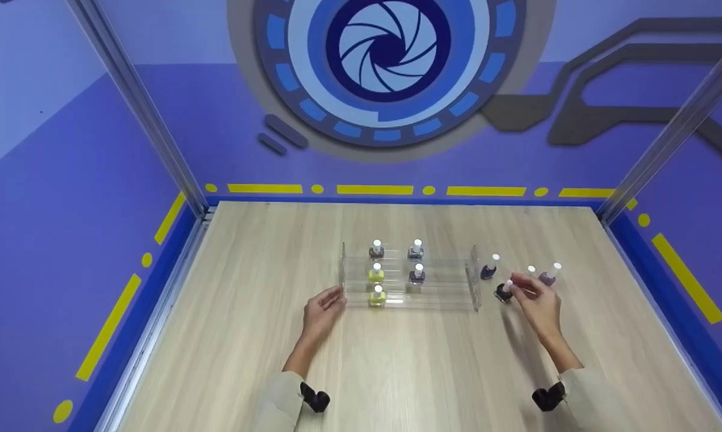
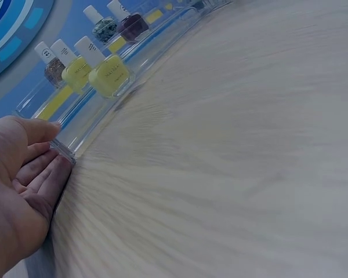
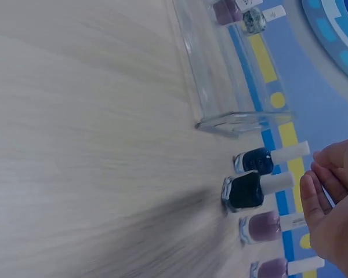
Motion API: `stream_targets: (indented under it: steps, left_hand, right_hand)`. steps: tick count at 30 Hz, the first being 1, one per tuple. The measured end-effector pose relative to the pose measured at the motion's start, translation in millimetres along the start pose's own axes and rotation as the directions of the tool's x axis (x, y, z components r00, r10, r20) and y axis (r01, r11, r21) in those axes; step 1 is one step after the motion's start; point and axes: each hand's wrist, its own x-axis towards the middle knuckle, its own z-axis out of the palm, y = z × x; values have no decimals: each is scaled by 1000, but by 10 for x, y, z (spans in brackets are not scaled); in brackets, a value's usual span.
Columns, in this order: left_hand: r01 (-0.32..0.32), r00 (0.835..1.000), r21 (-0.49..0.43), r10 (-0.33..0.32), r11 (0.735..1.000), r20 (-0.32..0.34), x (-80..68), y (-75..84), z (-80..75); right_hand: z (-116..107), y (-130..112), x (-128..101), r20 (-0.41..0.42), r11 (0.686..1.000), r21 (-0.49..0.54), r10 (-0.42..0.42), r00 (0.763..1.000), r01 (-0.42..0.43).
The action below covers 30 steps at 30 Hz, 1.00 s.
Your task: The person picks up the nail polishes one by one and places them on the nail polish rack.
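A clear acrylic stepped display rack (image 1: 439,300) stands on the table, holding several nail polish bottles with white caps. Two are yellow, such as the front bottle (image 2: 110,76); the others are dark, purple or glittery. My left hand (image 1: 323,312) holds the rack's left end, its thumb and fingers at the end panel (image 2: 62,152). To the right of the rack my right hand (image 1: 539,306) is beside a black nail polish bottle (image 3: 243,192). Its loosely bent fingertips (image 3: 308,194) lie close to the white cap, with a small gap visible in the right wrist view.
A dark blue nail polish bottle (image 1: 488,271) stands between the rack and my right hand. Two mauve bottles are farther right, one of them the nearer mauve bottle (image 3: 264,226). Blue printed walls (image 1: 174,120) with metal posts enclose the wooden table (image 1: 397,372).
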Motion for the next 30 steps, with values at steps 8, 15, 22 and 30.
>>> stream_targets:
  steps: [8, 15, 22, 30]
  left_hand:
    - [-23, 1000, 7, 23, 1000, 8, 16, 45, 7]
    - [-23, 1000, -10, 23, 1000, 3, -1, 41, 30]
    - [-7, 1000, 12, 6, 1000, 7, 8, 28, 11]
    - [-3, 1000, -34, 4, 999, 14, -4, 38, -9]
  right_hand:
    - [-13, 129, -28, -18, 999, -26, 19, 1000, -20]
    - [26, 191, 2, 3, 996, -14, 83, 997, -83]
    - [88, 215, 24, 11, 995, -23, 97, 995, -97]
    - [105, 220, -5, 12, 993, -60, 102, 995, -101]
